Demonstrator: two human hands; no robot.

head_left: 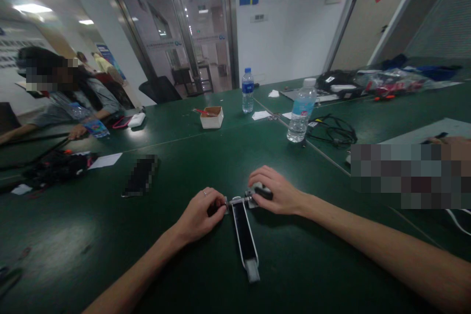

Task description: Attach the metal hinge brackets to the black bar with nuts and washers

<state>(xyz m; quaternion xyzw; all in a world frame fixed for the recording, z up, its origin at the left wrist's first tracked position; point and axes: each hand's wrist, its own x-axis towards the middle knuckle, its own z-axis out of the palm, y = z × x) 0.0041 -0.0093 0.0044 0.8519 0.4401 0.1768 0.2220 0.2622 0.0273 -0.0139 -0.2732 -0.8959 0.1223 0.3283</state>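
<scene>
A long narrow device (246,235) lies on the green table in front of me, with a dark face, a white rim and a grey tab (252,271) at its near end. Across its far end runs a short metal bar (238,200). My left hand (201,213) is closed at the bar's left end, its fingers curled round a dark part that is mostly hidden. At the right end, my right hand (275,190) grips a black and grey knob-like piece (262,190). What kind of device this is I cannot make out.
A phone (142,175) lies to the left, and a small white box (212,117) stands farther back. Two water bottles (248,91) (301,110) stand ahead, beside a coiled black cable (333,130). A person (69,91) sits at the far left; another person's hand (456,149) shows at right.
</scene>
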